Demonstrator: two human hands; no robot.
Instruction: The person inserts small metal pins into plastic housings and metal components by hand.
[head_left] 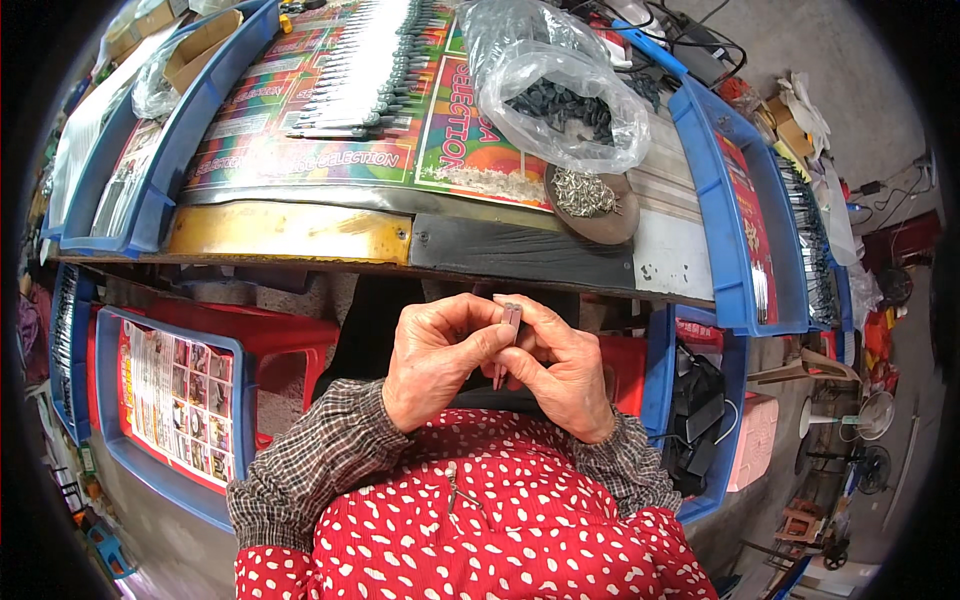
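My left hand [430,352] and my right hand [562,368] meet just below the table's front edge. Between their fingertips they pinch a slim, flat, greyish piece [513,318], held roughly upright; its kind cannot be made out. Its lower part shows beneath the thumbs, while fingers cover the middle. On the table above lies a long row of slender silver pieces with dark ends [372,75]. An open clear plastic bag [628,130] holds small dark parts [570,103]. In front of the bag, a brown bowl [592,228] contains small silver metal pins or screws [585,192].
Blue trays stand at the table's left [165,185] and right [712,200]. Below are a blue tray with a printed sheet [240,400], a red stool [285,330] and a blue bin [655,375] holding black items [697,405]. The table edge [520,245] runs before my hands.
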